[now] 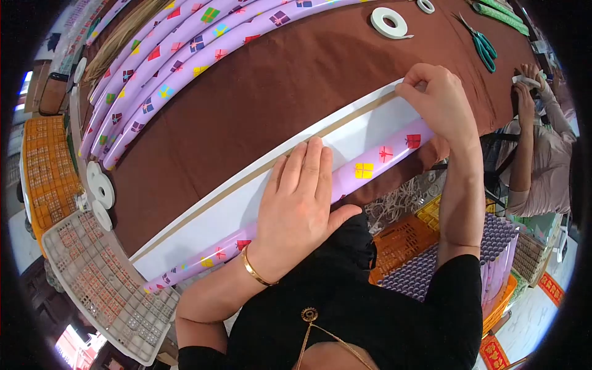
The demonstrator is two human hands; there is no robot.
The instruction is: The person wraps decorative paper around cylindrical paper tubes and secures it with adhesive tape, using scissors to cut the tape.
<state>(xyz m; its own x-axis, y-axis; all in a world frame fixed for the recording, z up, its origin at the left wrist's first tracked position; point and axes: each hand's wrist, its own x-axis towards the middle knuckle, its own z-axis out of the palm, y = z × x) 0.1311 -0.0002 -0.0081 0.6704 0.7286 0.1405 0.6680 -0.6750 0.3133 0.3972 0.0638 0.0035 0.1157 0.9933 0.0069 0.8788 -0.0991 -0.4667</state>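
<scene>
A roll of lilac wrapping paper (368, 168) with printed gift boxes lies partly unrolled, its white inner side up. Along its far edge runs a tan strip of tape (228, 193). My left hand (299, 197) lies flat across the white side and the roll, fingers stretched out with the tips at the tape. At the right end of the paper, my right hand (436, 98) has thumb and forefinger pinched together at the end of the tape strip. Its other fingers are partly hidden.
More lilac rolls (185, 58) lie at upper left on the brown cloth (246, 111). Tape rolls (388, 23), green scissors (484, 50) and a plastic crate (111, 277) surround the work. A co-worker (542, 154) sits at right. Loose strips (401, 203) hang below the edge.
</scene>
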